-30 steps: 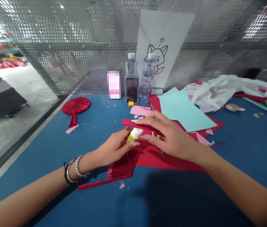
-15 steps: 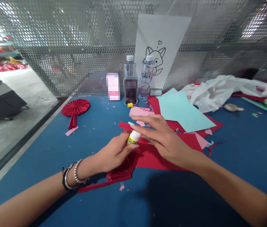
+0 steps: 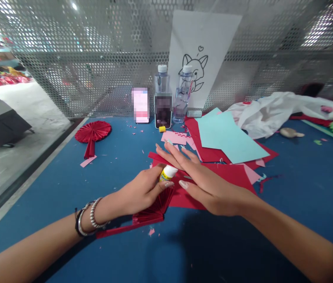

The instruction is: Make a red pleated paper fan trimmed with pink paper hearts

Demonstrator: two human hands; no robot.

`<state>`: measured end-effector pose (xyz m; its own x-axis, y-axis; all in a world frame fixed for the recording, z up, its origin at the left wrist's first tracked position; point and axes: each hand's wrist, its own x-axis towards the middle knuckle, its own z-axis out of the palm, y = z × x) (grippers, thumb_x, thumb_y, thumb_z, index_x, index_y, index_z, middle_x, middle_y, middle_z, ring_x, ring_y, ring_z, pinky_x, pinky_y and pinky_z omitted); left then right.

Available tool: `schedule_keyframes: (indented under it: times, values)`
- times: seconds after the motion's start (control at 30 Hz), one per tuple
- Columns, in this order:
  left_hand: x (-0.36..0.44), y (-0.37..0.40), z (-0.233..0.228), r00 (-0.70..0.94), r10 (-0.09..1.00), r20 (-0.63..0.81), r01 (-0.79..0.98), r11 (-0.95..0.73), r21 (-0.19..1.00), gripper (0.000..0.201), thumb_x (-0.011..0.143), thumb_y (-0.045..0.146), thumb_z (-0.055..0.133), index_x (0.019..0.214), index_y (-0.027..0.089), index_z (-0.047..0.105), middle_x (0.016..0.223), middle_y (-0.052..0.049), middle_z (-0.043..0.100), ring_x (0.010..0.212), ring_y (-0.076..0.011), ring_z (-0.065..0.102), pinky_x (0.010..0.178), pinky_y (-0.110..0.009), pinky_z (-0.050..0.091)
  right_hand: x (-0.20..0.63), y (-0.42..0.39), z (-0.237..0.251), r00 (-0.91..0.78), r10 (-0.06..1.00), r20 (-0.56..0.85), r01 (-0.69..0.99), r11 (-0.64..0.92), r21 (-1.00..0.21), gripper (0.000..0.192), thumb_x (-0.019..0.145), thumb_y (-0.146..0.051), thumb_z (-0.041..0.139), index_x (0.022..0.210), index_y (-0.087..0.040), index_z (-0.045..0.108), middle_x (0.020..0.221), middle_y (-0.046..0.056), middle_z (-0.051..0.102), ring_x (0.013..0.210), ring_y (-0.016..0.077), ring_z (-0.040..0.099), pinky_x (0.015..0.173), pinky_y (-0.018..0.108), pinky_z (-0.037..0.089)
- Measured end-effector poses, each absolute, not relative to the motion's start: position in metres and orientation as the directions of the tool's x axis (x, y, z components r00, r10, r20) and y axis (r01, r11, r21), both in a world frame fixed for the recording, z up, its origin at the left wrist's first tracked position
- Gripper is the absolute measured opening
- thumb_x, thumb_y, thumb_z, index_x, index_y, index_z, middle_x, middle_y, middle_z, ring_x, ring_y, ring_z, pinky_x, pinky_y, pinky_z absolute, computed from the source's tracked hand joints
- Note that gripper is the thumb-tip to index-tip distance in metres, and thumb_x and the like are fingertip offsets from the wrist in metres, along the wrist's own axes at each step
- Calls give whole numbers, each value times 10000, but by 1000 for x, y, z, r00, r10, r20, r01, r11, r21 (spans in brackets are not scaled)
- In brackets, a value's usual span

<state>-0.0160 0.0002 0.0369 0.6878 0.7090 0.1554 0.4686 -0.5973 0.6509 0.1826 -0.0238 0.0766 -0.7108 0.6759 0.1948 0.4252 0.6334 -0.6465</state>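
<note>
Two hands work over red paper on the blue desk. The left hand is closed around a small glue bottle, its white nozzle tilted toward a red paper strip. The right hand lies flat and open, holding nothing, fingers pressing on that strip and the red sheet beneath. A pleated red fan lies under the left hand. Judgement: gluing stage; next, a steady press along the strip, with the nozzle kept clear.
</note>
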Motion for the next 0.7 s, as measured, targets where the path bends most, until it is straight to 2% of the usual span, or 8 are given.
schedule_keyframes:
  times: [0.2, 0.33, 0.43, 0.53, 0.63, 0.7]
  values:
    - [-16, 0, 36, 698, 701, 147, 471, -605, 642, 184, 914, 337, 382, 869, 173, 454, 786, -35, 580, 663, -151, 516, 619, -271, 407, 182, -23, 75, -751, 634, 185, 416, 672, -613, 693, 893, -153, 286, 1389, -278, -181, 1497, -2, 41, 1360, 171, -50, 1066, 552, -24]
    - [-16, 0, 36, 703, 698, 139, 490, -617, 616, 174, 913, 316, 384, 891, 164, 467, 803, -50, 588, 679, -159, 531, 638, -278, 419, 180, -23, 74, -759, 617, 208, 411, 702, -582, 779, 833, -91, 322, 1385, -281, -193, 1497, 3, -8, 1358, 185, -55, 1063, 557, -6]
    - [-14, -2, 35, 717, 687, 120, 512, -635, 578, 201, 911, 322, 379, 829, 162, 471, 761, -51, 588, 634, -156, 529, 592, -270, 408, 177, -23, 73, -775, 596, 210, 411, 728, -549, 805, 793, -67, 335, 1397, -236, -171, 1499, 16, 31, 1356, 190, -72, 1060, 552, -37]
    - [-12, -4, 39, 706, 693, 142, 505, -634, 586, 205, 917, 308, 361, 848, 155, 477, 783, -54, 588, 651, -156, 531, 602, -270, 408, 175, -24, 78, -757, 621, 204, 455, 724, -518, 793, 796, -79, 336, 1402, -226, -155, 1500, 3, 41, 1351, 191, -103, 1049, 558, -71]
    - [-11, -5, 48, 679, 710, 189, 477, -622, 622, 183, 926, 297, 350, 909, 159, 469, 818, -36, 565, 683, -145, 518, 635, -264, 404, 179, -25, 85, -692, 684, 229, 531, 698, -481, 807, 836, -210, 410, 1396, -252, -169, 1499, -16, -23, 1343, 211, -139, 1040, 569, -82]
    - [-12, -7, 53, 660, 721, 209, 467, -612, 639, 180, 928, 306, 350, 879, 166, 452, 769, -9, 534, 633, -126, 479, 607, -252, 387, 183, -26, 89, -669, 703, 241, 573, 694, -436, 843, 825, -323, 491, 1408, -273, -116, 1496, -31, -44, 1344, 221, -138, 1048, 554, -81]
